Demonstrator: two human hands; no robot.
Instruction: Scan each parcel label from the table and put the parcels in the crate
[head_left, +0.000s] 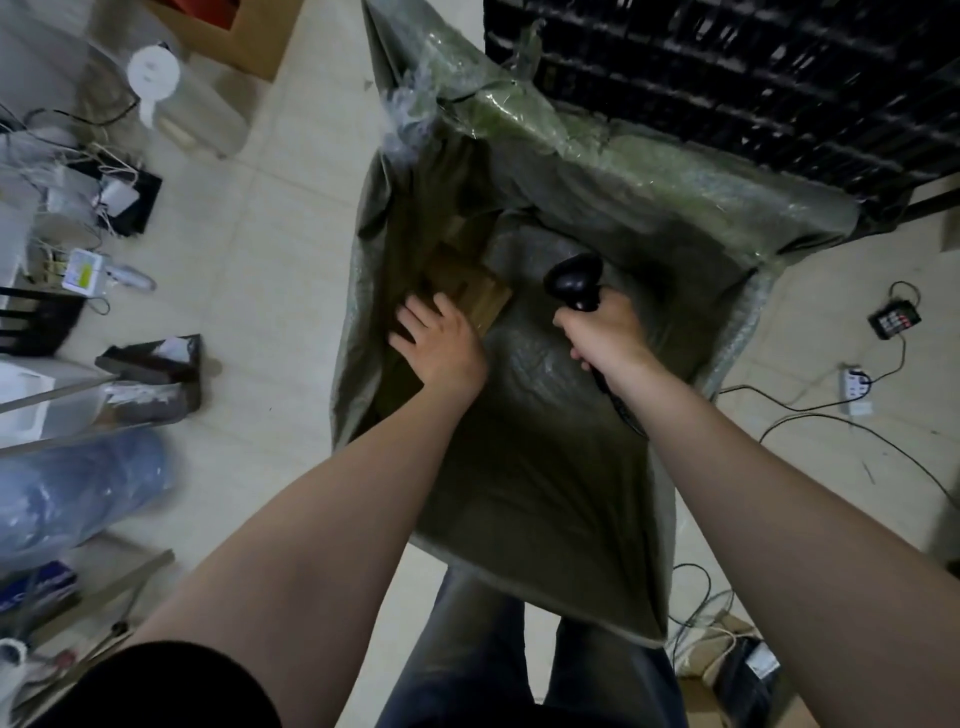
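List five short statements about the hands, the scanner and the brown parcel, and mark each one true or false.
1. The right hand grips a black scanner. True.
2. The left hand hangs at the person's side. False: it reaches down into the green sack, fingers spread on the brown parcel.
3. The brown parcel lies on the tiled floor. False: it lies inside the sack.
4. A black crate stands beyond the sack, at the upper right. True.
5. The scanner is lying in the black crate. False: it is held over the open sack.
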